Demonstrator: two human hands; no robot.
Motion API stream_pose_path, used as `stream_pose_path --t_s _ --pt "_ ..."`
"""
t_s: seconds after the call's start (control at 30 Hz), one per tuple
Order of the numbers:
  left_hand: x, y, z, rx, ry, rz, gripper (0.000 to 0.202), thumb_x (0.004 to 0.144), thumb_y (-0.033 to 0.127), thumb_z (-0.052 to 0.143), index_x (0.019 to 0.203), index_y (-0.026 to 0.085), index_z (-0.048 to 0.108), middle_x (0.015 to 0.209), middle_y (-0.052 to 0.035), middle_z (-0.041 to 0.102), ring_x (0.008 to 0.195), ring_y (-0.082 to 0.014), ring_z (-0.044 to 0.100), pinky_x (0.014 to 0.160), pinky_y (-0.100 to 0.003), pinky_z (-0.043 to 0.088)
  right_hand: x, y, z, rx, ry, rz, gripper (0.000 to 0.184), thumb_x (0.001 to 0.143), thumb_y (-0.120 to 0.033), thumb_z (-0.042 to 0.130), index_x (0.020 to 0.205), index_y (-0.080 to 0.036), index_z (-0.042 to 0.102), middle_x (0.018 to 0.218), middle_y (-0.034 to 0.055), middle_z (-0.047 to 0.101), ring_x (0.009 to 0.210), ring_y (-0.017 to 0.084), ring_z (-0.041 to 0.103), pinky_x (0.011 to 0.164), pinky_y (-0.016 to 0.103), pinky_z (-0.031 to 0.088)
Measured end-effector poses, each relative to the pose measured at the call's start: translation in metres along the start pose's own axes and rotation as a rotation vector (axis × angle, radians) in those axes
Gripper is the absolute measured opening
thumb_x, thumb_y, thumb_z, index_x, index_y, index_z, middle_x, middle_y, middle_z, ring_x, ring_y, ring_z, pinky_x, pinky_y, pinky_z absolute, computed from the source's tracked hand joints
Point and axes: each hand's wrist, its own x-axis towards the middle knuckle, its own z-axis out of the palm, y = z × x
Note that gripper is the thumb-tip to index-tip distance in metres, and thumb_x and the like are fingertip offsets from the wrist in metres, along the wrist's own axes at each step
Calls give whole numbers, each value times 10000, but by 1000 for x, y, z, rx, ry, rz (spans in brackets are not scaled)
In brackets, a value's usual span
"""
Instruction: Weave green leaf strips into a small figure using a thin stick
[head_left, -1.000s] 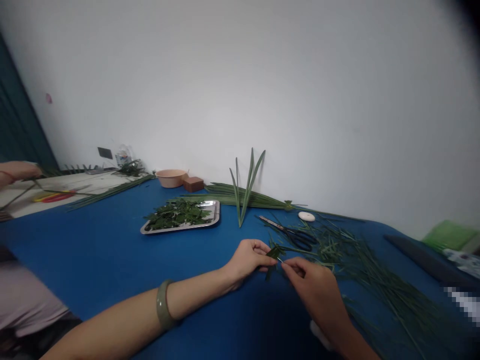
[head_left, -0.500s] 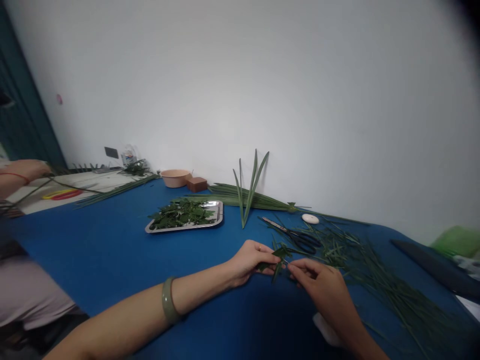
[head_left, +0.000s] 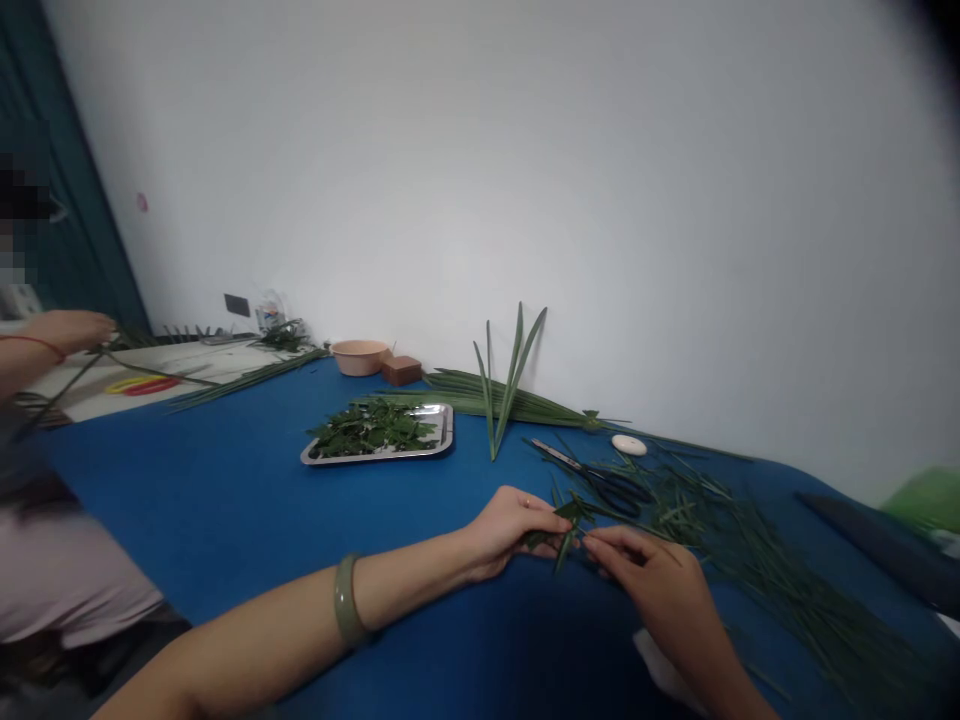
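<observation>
Over the blue table (head_left: 225, 500), my left hand (head_left: 510, 525) pinches a small folded green leaf piece (head_left: 564, 520). A green bangle sits on that wrist. My right hand (head_left: 645, 572) meets it from the right, fingers pinched on the same leaf piece. Black-handled scissors (head_left: 600, 480) lie just behind the hands. Long thin green leaf strips (head_left: 757, 560) spread to the right of my right hand.
A metal tray (head_left: 442, 440) of cut leaves sits mid-table. Behind it lie a bundle of long leaves (head_left: 502, 395), a pink bowl (head_left: 360, 356), a brown box (head_left: 401, 370) and a white oval object (head_left: 628, 445). Another person's hand (head_left: 67, 330) holds a stem at far left.
The view has shifted slightly, so everything sits a bit further right. Both my hands stay pinched on the leaf piece. The other person's hand at the left has shifted slightly.
</observation>
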Motion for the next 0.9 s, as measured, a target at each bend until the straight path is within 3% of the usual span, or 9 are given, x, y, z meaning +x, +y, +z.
stream_pose_path --t_s 0.27,0.57,0.8,0.9 --pt "0 -1 0 -43 -29 7 157 529 223 664 535 94 576 567 -12 572 516 -69 504 522 -173 406 -1 -2 1 173 -35 42 183 662 -349 526 644 -218 653 644 -8 660 597 155 591 569 213 457" --pt "-1 0 0 -40 -20 1 165 514 227 672 524 93 577 531 -2 552 495 -67 481 514 -183 394 -2 -1 3 274 11 37 166 660 -321 542 638 -208 661 669 8 666 629 165 600 560 210 482" --pt "-2 0 2 -35 -6 15 189 495 244 689 517 91 581 512 4 542 478 -59 462 521 -190 390 -2 -1 2 189 28 -8 139 652 -322 554 616 -235 656 625 -8 667 550 158 609 522 217 499" --pt "-1 -1 1 -40 4 19 205 500 258 690 576 89 600 583 -13 574 508 -60 487 528 -181 392 -1 4 3 136 60 32 163 639 -354 565 693 -231 657 665 -3 680 593 162 625 541 206 502"
